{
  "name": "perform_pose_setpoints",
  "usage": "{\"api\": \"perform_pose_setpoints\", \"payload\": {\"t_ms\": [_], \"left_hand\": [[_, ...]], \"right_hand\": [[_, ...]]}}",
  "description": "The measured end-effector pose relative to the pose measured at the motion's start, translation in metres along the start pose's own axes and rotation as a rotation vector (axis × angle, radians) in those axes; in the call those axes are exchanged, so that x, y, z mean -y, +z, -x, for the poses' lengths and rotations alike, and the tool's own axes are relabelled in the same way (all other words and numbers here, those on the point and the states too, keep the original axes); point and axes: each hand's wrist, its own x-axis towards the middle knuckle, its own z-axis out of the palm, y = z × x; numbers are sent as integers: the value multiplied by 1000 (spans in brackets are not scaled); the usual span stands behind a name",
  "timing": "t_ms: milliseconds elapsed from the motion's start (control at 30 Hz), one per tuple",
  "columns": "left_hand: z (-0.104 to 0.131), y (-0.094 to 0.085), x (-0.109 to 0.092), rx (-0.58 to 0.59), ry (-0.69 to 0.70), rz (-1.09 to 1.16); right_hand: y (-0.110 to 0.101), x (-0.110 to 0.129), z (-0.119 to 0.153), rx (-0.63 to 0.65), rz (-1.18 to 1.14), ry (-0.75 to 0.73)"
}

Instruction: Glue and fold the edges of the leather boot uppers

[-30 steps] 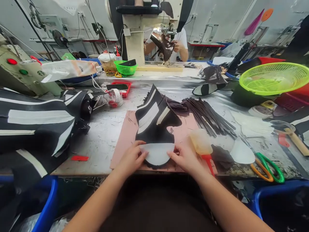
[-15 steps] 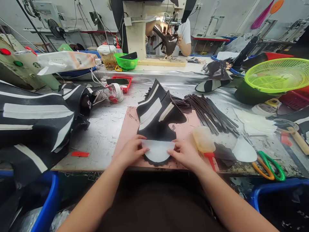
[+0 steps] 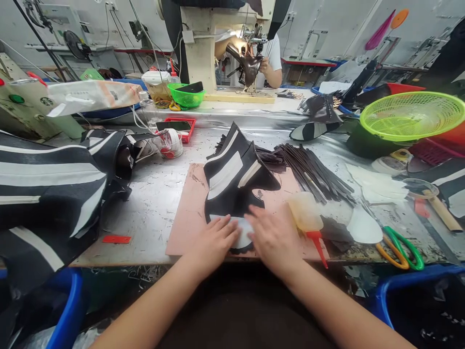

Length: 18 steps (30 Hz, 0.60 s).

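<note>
A black leather shoe upper piece [image 3: 232, 196] with white reinforcing strips lies on a pink board [image 3: 183, 218] in front of me. On its near end rests a white half-round patch [image 3: 241, 232], partly covered by my hands. My left hand [image 3: 214, 240] lies flat on the patch's left part, fingers stretched out. My right hand [image 3: 271, 237], a little blurred, is over the patch's right edge with its fingers extended. Right of it lies a glue bottle [image 3: 305, 211] with a red nozzle. Dark leather strips [image 3: 312, 169] are bunched behind the board.
Striped black leather pieces [image 3: 51, 174] are heaped at left. Green-and-orange scissors [image 3: 403, 249] lie near the right front edge, by a white patch [image 3: 364, 225]. A yellow-green basket [image 3: 410, 116] stands at right. Across the bench, another person works at a sewing machine [image 3: 201, 53].
My hands have gone from pinching the patch's upper corners to lying flat over it. The patch is now down on the leather. The whole view has shifted slightly.
</note>
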Motion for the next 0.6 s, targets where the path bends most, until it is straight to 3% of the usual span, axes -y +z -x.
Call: {"api": "perform_pose_setpoints", "payload": {"t_ms": [100,200,300,367,433,500,533,600], "left_hand": [[0,5,-5,77,-22,24],[4,8,-7,39,-89,38],[13,3,0,34,-83,40],[20,-7,9,56,-45,34],[24,-21,17,77,-17,10],[22,-35,22,66,15,-59],[18,-40,22,39,54,-111],[3,-44,20,-79,186,-235]], "right_hand": [[16,13,10,87,-24,-146],[22,22,11,177,-26,-65],[1,14,6,293,-135,-40],[-24,-6,3,281,-243,-25],[-51,-36,2,134,-236,121],[-71,-70,3,4,-87,386],[-78,-86,2,17,-18,511],[-82,-111,0,158,5,701]]}}
